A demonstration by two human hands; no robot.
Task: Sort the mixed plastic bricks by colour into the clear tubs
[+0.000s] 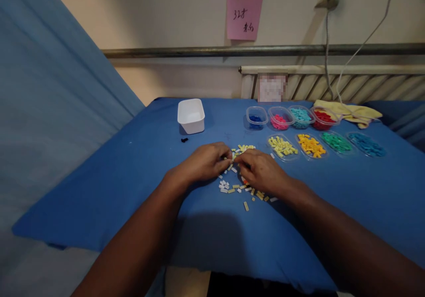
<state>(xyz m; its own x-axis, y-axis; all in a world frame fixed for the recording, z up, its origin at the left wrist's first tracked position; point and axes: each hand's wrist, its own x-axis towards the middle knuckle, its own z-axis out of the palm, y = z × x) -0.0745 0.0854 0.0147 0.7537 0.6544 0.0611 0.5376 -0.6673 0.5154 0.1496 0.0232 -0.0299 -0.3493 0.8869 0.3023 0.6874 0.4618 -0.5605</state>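
My left hand (210,160) is over the left side of a loose pile of small white and pale yellow bricks (231,191). Its thumb and fingers are pressed together, and what is between them is too small to make out. Almost touching it, my right hand (262,169) reaches in from the right with curled fingers, its fingertips at the same spot. Whatever that hand pinches is hidden too. Bricks lie scattered behind, between and in front of both hands, with a bit of orange (245,182) under the right palm.
A white tub (191,116) stands at the back left, beside small black pieces (184,140). Clear tubs of blue (255,121), pink, turquoise and red (323,119) pieces line the back right; trays of yellow, orange, green and teal pieces lie before them. A yellow cloth (348,111) lies behind.
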